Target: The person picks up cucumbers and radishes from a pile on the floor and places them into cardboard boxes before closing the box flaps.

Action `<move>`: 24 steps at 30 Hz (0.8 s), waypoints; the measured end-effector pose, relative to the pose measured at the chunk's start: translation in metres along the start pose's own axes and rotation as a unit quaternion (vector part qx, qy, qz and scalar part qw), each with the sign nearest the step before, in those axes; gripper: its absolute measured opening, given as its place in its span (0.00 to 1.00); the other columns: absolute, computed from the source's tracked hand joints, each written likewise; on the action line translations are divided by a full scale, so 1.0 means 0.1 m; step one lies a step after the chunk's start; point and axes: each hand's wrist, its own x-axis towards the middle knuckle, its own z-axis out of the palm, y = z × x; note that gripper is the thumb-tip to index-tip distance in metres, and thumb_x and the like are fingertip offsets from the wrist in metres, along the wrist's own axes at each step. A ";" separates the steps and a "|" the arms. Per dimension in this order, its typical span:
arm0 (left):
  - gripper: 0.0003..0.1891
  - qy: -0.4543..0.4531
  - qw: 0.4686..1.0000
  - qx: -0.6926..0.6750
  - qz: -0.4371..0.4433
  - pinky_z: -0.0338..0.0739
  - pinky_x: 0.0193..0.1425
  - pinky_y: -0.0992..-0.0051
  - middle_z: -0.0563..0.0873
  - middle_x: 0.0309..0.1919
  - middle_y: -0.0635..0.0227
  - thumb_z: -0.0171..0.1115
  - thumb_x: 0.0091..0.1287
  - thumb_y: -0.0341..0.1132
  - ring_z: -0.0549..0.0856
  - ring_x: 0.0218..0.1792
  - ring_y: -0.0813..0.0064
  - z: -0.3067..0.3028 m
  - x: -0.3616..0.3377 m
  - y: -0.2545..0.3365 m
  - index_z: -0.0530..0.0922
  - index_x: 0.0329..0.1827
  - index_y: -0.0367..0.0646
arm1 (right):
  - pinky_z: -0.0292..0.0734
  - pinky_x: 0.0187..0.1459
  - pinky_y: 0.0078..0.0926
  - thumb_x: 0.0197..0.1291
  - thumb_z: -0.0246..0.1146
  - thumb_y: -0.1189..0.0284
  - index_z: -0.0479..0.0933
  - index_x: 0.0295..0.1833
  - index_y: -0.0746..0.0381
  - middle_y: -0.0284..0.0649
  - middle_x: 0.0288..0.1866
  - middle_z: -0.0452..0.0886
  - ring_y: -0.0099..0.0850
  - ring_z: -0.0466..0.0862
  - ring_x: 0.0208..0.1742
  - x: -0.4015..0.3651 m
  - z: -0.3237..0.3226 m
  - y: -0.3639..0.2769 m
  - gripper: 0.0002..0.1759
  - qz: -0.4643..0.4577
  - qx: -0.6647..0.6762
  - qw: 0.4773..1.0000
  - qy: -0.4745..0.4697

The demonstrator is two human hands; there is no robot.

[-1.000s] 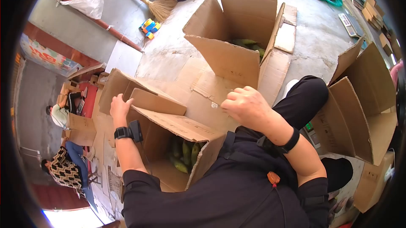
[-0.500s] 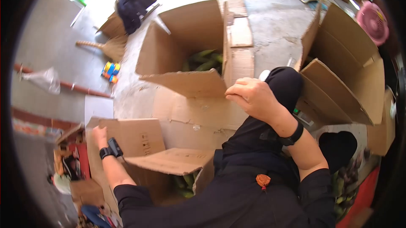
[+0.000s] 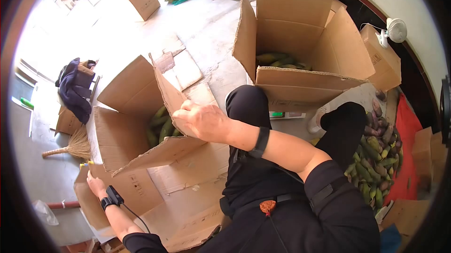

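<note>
With fingers closed, my left hand (image 3: 97,186) holds the upper edge of a flap on a cardboard box (image 3: 129,189) at lower left. My right hand (image 3: 202,120) has its fingers curled over the near right corner of the middle cardboard box (image 3: 159,154), on its raised side flap. Long green vegetables (image 3: 163,128) lie in the bottom of this middle box. Both boxes have their flaps open. Inside the lower left box, the contents are hidden from this angle.
Another open cardboard box (image 3: 300,81) with green vegetables stands beyond my knee, above a scale (image 3: 282,115). To the right, a pile of green and purplish vegetables (image 3: 376,159) lies beside red cloth (image 3: 408,145). A broom (image 3: 75,146) rests at left; a white fan (image 3: 396,30) sits upper right.
My view has turned to the right, bringing the vegetable pile and right-hand box into fuller view. Both hands stay at the edges of the same two boxes.
</note>
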 end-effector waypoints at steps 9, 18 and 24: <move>0.15 -0.075 0.935 -0.332 0.101 0.71 0.60 0.70 0.82 0.50 0.54 0.57 0.68 0.34 0.80 0.53 0.61 -0.42 -0.07 1.18 0.78 0.54 0.35 | 0.77 0.43 0.29 0.50 0.59 0.75 0.77 0.52 0.49 0.35 0.57 0.74 0.31 0.77 0.50 0.45 0.22 0.20 0.21 -0.239 -0.304 0.921 0.042; 0.25 -0.250 0.948 -0.174 -0.093 0.81 0.31 0.69 0.84 0.32 0.58 0.68 0.58 0.43 0.83 0.26 0.69 -0.18 -0.06 0.96 0.76 0.50 0.30 | 0.76 0.43 0.29 0.47 0.60 0.72 0.80 0.28 0.54 0.32 0.43 0.80 0.29 0.79 0.45 0.79 0.54 0.34 0.04 -0.224 -0.342 0.895 -0.180; 0.26 -0.229 0.972 0.022 0.041 0.80 0.41 0.61 0.84 0.33 0.48 0.62 0.57 0.53 0.85 0.33 0.53 -0.17 -0.14 1.19 0.81 0.38 0.33 | 0.79 0.37 0.33 0.46 0.60 0.71 0.81 0.29 0.60 0.36 0.32 0.82 0.35 0.84 0.40 0.79 0.48 0.17 0.07 -0.237 -0.361 0.878 -0.208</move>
